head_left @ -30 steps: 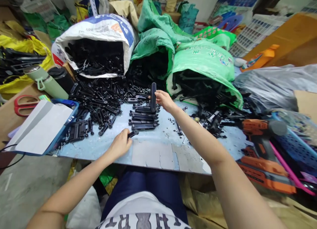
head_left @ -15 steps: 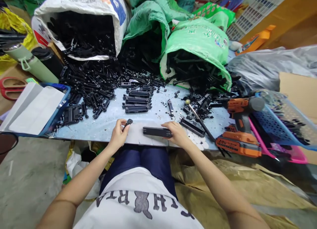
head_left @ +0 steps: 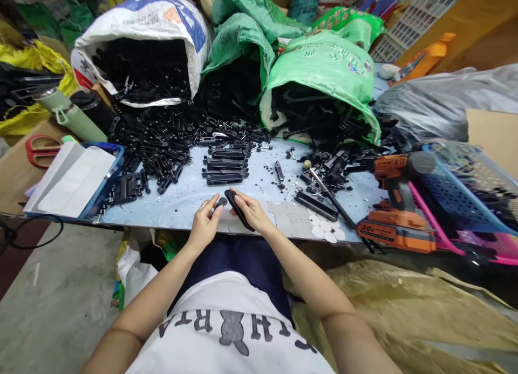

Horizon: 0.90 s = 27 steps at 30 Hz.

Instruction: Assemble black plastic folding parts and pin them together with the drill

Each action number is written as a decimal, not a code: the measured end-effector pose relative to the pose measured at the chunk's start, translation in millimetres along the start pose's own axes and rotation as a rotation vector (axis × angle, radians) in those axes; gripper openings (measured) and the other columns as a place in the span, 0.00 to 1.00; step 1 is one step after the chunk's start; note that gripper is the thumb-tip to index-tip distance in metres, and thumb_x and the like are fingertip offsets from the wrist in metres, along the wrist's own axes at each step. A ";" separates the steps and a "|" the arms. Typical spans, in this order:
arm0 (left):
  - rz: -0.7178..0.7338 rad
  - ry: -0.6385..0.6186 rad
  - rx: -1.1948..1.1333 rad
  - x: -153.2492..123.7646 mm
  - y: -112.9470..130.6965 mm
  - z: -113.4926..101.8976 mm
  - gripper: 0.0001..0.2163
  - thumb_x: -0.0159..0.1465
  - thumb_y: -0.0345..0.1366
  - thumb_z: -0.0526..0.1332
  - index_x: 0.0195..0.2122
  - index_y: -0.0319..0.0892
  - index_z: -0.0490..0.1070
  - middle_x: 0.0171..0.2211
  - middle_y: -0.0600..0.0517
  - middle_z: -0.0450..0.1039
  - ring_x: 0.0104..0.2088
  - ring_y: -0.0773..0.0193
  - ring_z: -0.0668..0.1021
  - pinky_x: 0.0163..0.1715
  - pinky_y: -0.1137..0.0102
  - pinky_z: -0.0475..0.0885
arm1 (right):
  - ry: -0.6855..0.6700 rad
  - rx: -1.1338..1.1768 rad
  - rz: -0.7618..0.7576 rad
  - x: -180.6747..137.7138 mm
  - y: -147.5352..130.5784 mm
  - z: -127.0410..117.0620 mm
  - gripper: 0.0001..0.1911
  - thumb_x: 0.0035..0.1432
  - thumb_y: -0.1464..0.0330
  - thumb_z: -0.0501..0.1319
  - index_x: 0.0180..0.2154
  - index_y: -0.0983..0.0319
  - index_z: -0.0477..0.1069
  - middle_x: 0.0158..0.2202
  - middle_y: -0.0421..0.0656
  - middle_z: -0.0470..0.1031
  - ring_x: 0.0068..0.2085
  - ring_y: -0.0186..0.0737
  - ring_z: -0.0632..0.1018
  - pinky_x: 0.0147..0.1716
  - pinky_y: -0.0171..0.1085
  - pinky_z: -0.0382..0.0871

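At the table's front edge my left hand pinches a small black part with a rounded end; the rest of it is hidden by the fingers. Close to its right, my right hand is closed on a long black bar-shaped part, tilted with its upper end toward the small part. A narrow gap seems to lie between the two pieces. Beyond my hands, several similar black assemblies lie stacked in a row. Another long black piece rests to the right of my right hand.
Loose black parts spread in front of a white sack and a green sack. On the right are a hammer-like tool, an orange cordless drill and a blue basket. Red-handled scissors lie left.
My right hand has moved left, turning the bar-shaped part from nearly level to steeply tilted. My left hand has shifted slightly right, so the two parts are now close together.
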<state>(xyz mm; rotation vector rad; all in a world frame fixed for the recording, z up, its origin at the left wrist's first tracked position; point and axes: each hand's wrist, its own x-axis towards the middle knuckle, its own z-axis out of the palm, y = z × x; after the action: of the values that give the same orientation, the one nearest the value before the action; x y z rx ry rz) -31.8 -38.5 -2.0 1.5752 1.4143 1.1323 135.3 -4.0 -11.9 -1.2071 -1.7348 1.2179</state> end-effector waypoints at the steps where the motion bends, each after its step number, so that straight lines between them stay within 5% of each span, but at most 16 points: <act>1: 0.023 0.007 0.005 0.3 4.6 2.3 0.18 0.64 0.41 0.55 0.54 0.42 0.66 0.38 0.49 0.70 0.26 0.71 0.72 0.27 0.74 0.69 | -0.025 0.140 0.042 -0.5 -3.7 -1.0 0.27 0.64 0.54 0.45 0.60 0.57 0.56 0.39 0.43 0.72 0.30 0.34 0.74 0.32 0.38 0.73; 4: 0.107 0.010 0.047 2.4 16.8 4.0 0.16 0.64 0.39 0.55 0.51 0.41 0.69 0.37 0.48 0.71 0.36 0.65 0.74 0.36 0.71 0.70 | -0.071 0.268 0.017 -3.9 -11.9 -10.0 0.26 0.61 0.55 0.50 0.59 0.54 0.57 0.41 0.42 0.69 0.27 0.30 0.73 0.25 0.33 0.73; 9: 0.228 -0.016 0.136 4.1 25.5 5.2 0.15 0.65 0.37 0.54 0.52 0.41 0.68 0.37 0.48 0.71 0.39 0.64 0.74 0.40 0.69 0.70 | -0.104 0.048 -0.223 -11.2 -14.3 -17.3 0.23 0.61 0.62 0.55 0.57 0.52 0.61 0.36 0.39 0.65 0.26 0.26 0.71 0.28 0.31 0.73; 14: 0.379 0.256 0.113 0.5 30.6 20.0 0.16 0.66 0.34 0.51 0.54 0.41 0.65 0.40 0.45 0.70 0.41 0.64 0.73 0.41 0.68 0.71 | 0.131 0.163 -0.304 -18.0 -16.3 -1.3 0.23 0.63 0.62 0.51 0.59 0.51 0.57 0.40 0.42 0.64 0.28 0.28 0.72 0.24 0.31 0.72; 18: 0.500 0.138 0.159 5.6 30.8 10.8 0.16 0.66 0.33 0.50 0.54 0.42 0.66 0.38 0.46 0.70 0.39 0.65 0.73 0.39 0.69 0.71 | 0.108 0.046 -0.357 -20.5 -15.6 -1.8 0.24 0.62 0.61 0.53 0.60 0.54 0.57 0.40 0.44 0.66 0.32 0.32 0.72 0.29 0.34 0.73; 23: 0.432 0.026 0.174 10.6 20.6 6.5 0.15 0.66 0.35 0.50 0.52 0.42 0.67 0.40 0.47 0.70 0.40 0.65 0.74 0.40 0.69 0.71 | 0.138 0.019 -0.311 -20.7 -6.1 3.8 0.25 0.64 0.59 0.50 0.61 0.55 0.54 0.41 0.44 0.67 0.29 0.31 0.72 0.31 0.35 0.72; 27: 0.181 0.118 0.258 1.1 3.9 24.2 0.15 0.67 0.36 0.49 0.52 0.41 0.65 0.42 0.45 0.70 0.44 0.61 0.73 0.44 0.65 0.70 | 0.005 -0.288 -0.208 -10.2 4.7 -22.7 0.25 0.64 0.58 0.49 0.60 0.57 0.57 0.44 0.46 0.70 0.37 0.37 0.74 0.40 0.40 0.70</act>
<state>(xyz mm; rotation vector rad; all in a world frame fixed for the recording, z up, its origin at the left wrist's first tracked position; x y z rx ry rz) -7.8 -37.0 -6.7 1.8758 1.5710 1.2016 160.4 -6.0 -9.2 -1.1516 -2.0258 0.8635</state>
